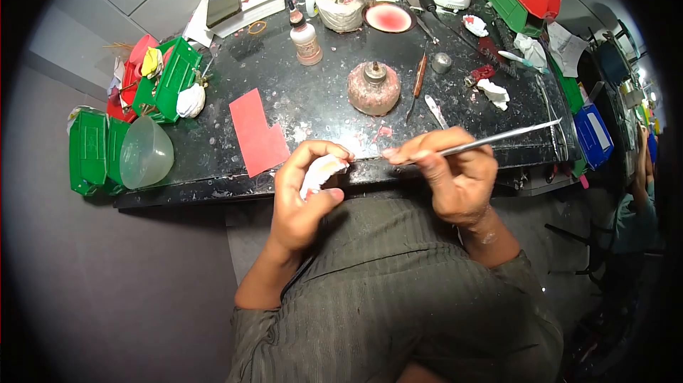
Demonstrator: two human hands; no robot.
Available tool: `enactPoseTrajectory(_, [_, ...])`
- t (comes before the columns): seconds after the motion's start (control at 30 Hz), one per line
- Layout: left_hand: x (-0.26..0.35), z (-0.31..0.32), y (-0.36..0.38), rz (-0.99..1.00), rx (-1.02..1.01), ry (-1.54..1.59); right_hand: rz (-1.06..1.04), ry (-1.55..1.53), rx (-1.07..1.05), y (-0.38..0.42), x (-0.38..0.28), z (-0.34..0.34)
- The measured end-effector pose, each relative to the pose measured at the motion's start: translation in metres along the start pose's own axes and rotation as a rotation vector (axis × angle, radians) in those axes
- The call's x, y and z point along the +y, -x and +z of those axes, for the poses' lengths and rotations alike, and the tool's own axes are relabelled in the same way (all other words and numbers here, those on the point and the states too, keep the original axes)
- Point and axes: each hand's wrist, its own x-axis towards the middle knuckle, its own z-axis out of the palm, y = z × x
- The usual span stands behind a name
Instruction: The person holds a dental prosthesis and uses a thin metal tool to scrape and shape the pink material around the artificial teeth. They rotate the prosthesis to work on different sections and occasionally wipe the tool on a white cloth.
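My left hand [302,194] is closed around a small white plaster cast [318,175] with a pale orange patch, held just in front of the dark bench edge [213,187]. My right hand [455,176] grips a long thin metal tool [498,138] between thumb and fingers. Its near tip points left toward the cast, and its far end sticks out to the right over the bench. The two hands are close together, a few centimetres apart.
On the bench lie a pink wax sheet [256,134], a round spirit lamp [374,87], a small bottle [306,41], a red dish [388,18], green boxes [167,77] and a clear bowl [146,151]. Another person [637,198] sits at the far right.
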Motion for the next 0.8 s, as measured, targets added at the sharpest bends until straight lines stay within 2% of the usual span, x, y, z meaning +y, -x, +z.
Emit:
enactPoseTrajectory(0.03, [0.003, -0.002, 0.004, -0.173, 0.006, 0.286, -0.001, -0.029, 0.023, -0.001, -0.003, -0.001])
enactPoseTrajectory(0.07, [-0.001, -0.011, -0.001, -0.203, -0.126, 0.494, -0.002, -0.059, 0.046, -0.002, -0.006, -0.003])
enactPoseTrajectory(0.1, [-0.004, -0.014, -0.003, -0.27, -0.166, 0.735, -0.005, -0.059, 0.048, 0.0, -0.009, -0.008])
enactPoseTrajectory(0.13, [-0.005, -0.016, -0.005, -0.336, -0.205, 0.974, 0.129, -0.121, 0.017, 0.003, -0.012, -0.015])
enactPoseTrajectory(0.17, [-0.007, -0.019, -0.007, -0.421, -0.216, 1.084, 0.261, -0.183, -0.016, 0.004, -0.014, -0.018])
enactPoseTrajectory(0.27, [-0.018, -0.023, -0.009, -0.477, -0.283, 1.164, 0.225, -0.016, -0.034, 0.002, -0.019, -0.012])
enactPoseTrajectory(0.3, [-0.011, -0.019, -0.007, -0.494, -0.183, 1.123, 0.049, -0.037, 0.01, 0.003, -0.009, -0.008])
enactPoseTrajectory(0.33, [-0.014, -0.018, -0.007, -0.494, -0.184, 1.118, 0.047, -0.04, 0.013, -0.001, -0.006, -0.009])
enactPoseTrajectory(0.4, [-0.023, -0.018, -0.007, -0.326, -0.232, 0.997, -0.13, 0.124, -0.054, -0.007, -0.001, -0.012])
enactPoseTrajectory(0.43, [-0.023, -0.018, -0.006, -0.327, -0.236, 0.993, -0.034, 0.091, -0.017, -0.003, -0.001, -0.01])
enactPoseTrajectory(0.5, [-0.02, -0.015, -0.003, -0.199, -0.138, 0.566, -0.087, 0.155, -0.021, -0.01, -0.004, -0.008])
enactPoseTrajectory(0.53, [-0.018, -0.01, -0.002, -0.2, -0.142, 0.564, -0.135, 0.219, -0.029, -0.012, -0.006, -0.007])
enactPoseTrajectory(0.6, [-0.012, 0.004, -0.002, -0.01, -0.078, 0.248, -0.112, 0.237, -0.032, -0.012, -0.009, -0.005])
enactPoseTrajectory(0.67, [-0.01, 0.004, -0.002, 0.027, -0.092, 0.223, -0.073, 0.211, -0.041, -0.011, -0.011, -0.002])
enactPoseTrajectory(0.73, [-0.001, 0.01, 0.0, 0.076, -0.109, -0.021, -0.068, 0.224, -0.053, -0.009, -0.01, -0.001])
enactPoseTrajectory(0.8, [-0.008, 0.009, -0.002, 0.108, -0.093, -0.045, -0.123, 0.213, -0.063, -0.009, -0.007, 0.0])
